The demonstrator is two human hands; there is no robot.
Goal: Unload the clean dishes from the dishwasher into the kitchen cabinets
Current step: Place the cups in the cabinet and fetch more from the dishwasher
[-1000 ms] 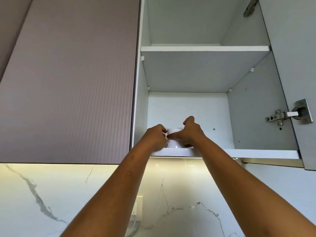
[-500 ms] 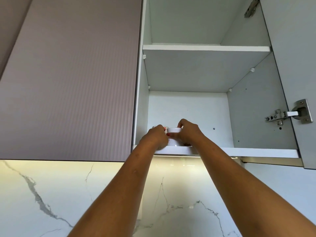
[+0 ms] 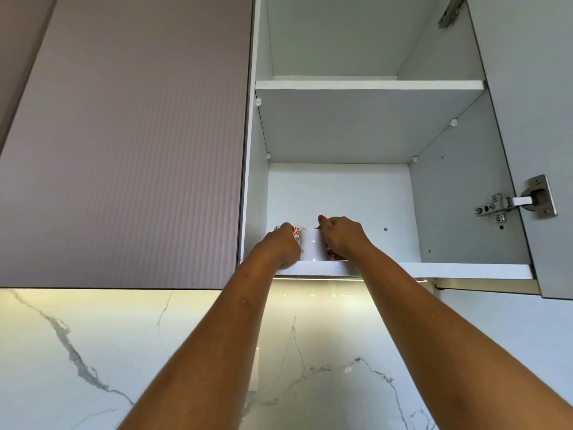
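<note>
Here, both bare arms are reaching up into an open wall cabinet (image 3: 341, 193). A white mug (image 3: 313, 248) is sitting upright on the bottom shelf (image 3: 449, 270), close to the front edge and toward the left side wall. The left hand (image 3: 280, 245) is gripping the mug at its nine o'clock, with its fingers curling around that side. The right hand (image 3: 341, 238) is gripping it at three o'clock, fingers curling in, and its red-nailed thumb (image 3: 322, 218) is sticking up above the rim. At the mug's eleven o'clock a second cup (image 3: 296, 230) with a red flower print is peeking out behind the left hand. Most of it is hidden, so I cannot tell whether the two are touching.

At twelve o'clock from the mug the upper shelf (image 3: 372, 84) is spanning the cabinet. At three o'clock the open door (image 3: 533, 88) is hanging on a metal hinge (image 3: 511, 203). At nine o'clock a closed ribbed door (image 3: 124, 150) is filling the left of the view. At six o'clock a light strip (image 3: 341, 278) is glowing under the cabinet over a marble wall (image 3: 93, 352).
</note>
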